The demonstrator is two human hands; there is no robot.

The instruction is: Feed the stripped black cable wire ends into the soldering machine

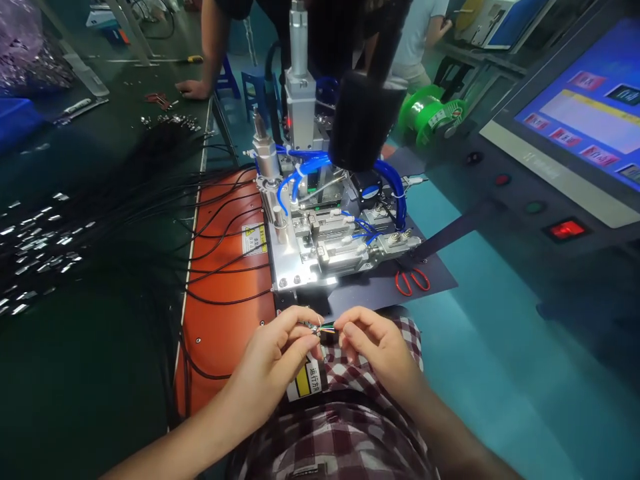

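Several thin coloured wires stretch between my two hands, low in the middle of the head view, just in front of the machine. My left hand is closed on the cable end they come out of; its fingertips partly hide that end. Thumb and forefinger of my right hand pinch the free tips of the wires. Beyond my hands stands a metal machine with cylinders and blue air hoses.
Black cables spread from the dark table across an orange-red panel at left. Red-handled scissors lie right of the machine. A screen panel and a green spool stand at right. A person's hand rests on the table.
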